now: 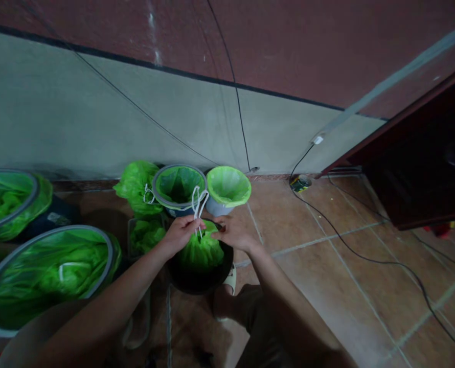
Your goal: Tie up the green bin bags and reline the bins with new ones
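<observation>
A green garbage bag (pixel 200 254) sits gathered inside a dark round bin (pixel 197 286) in front of me. White drawstring (pixel 199 202) loops stand up from the bag's bunched neck. My left hand (pixel 184 232) is closed in a pinch at the base of these loops. On the other side, my right hand (pixel 233 231) curls over the bin's right rim, thumb against the bag's neck. Its fingertips are partly hidden, but they appear closed on the bag's plastic.
Behind stand a grey-rimmed bin (pixel 156 194) and a small white bin (pixel 237 207), both green-lined. A tied green bag (pixel 137 181) leans by the wall. Larger lined bins (pixel 110 255) stand left. A black cable (pixel 346 243) crosses the tiles at right, past a small can (pixel 301 183).
</observation>
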The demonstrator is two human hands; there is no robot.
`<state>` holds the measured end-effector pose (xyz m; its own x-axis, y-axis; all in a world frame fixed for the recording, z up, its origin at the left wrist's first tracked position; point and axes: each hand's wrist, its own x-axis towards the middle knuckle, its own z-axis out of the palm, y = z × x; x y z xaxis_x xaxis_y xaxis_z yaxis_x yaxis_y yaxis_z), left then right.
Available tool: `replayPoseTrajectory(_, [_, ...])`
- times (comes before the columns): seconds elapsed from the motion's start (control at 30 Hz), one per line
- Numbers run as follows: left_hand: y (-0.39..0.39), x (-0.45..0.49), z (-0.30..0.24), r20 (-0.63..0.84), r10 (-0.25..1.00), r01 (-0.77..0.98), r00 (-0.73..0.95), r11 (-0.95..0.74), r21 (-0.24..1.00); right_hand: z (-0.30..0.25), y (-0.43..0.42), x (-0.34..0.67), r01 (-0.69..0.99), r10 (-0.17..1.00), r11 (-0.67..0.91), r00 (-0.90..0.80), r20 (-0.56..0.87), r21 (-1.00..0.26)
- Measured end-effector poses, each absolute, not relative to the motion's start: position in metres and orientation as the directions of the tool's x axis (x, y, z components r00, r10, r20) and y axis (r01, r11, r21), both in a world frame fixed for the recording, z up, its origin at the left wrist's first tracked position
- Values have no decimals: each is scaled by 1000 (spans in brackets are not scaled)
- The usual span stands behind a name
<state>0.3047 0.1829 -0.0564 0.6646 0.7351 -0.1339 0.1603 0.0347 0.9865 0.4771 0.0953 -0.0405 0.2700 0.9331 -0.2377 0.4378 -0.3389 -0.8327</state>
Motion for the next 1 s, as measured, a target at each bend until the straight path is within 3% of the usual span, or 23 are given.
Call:
replayPoseTrajectory(0.07, [185,307,-52,-97,737,182,669,-36,983,-54,100,456,524,956,-286,214,-200,-803])
replayPoseTrajectory(0.13, [187,308,-49,-79,745,178,662,-53,983,-65,105,437,498,947,-292,271,-173,-817])
replayPoseTrajectory(0.23, [187,309,-46,-114,771,117,626,53,992,-76,111,417,235,903,-373,313,-293,-898])
replayPoseTrajectory(0.33, [187,309,-42,-140,790,24,597,157,987,-80,109,407,-61,883,-431,176,-435,-900])
replayPoseTrajectory(0.47, [194,305,-35,-139,827,-44,545,193,980,-75,104,413,-123,895,-430,71,-440,-894])
replayPoseTrajectory(0.6, [210,294,-25,-147,886,-109,441,216,970,-66,103,437,-162,898,-367,196,-394,-916])
replayPoseTrajectory(0.8, [227,281,-14,-210,928,-237,309,289,928,-60,104,458,-246,802,-314,448,-395,-917])
replayPoseTrajectory(1.0, [229,279,-11,-92,958,-229,273,158,961,-65,106,457,-247,772,-311,497,-395,-918])
